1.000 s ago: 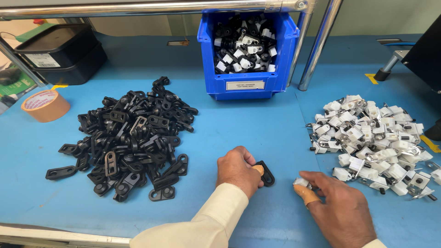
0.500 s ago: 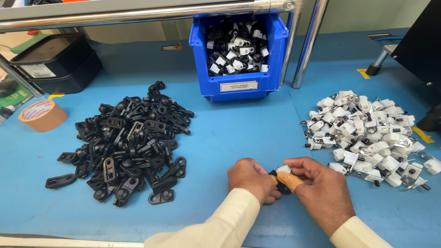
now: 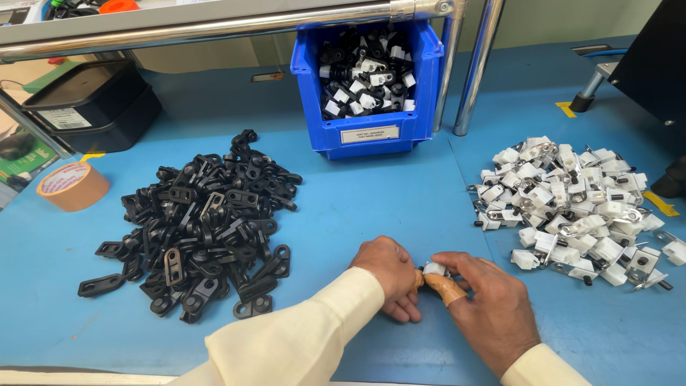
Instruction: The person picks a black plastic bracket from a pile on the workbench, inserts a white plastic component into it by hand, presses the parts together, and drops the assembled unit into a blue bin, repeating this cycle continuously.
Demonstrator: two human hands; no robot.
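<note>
My left hand rests on the blue table near the front edge, fingers curled shut around a small black plastic piece that is almost wholly hidden. My right hand meets it from the right and pinches a small white clip between thumb and forefinger; the forefinger wears a tan finger cot. The clip is pressed against the left hand's fingertips. A heap of black plastic brackets lies to the left of the hands, and a heap of white clips with metal parts to the right.
A blue bin with black-and-white assembled parts stands at the back centre under a metal rail. Two metal posts rise beside it. A brown tape roll and a black box sit far left; dark equipment stands far right.
My right hand left the white heap with a clip and moved left to meet my left hand. The black piece, visible in the left hand before, is now covered.
</note>
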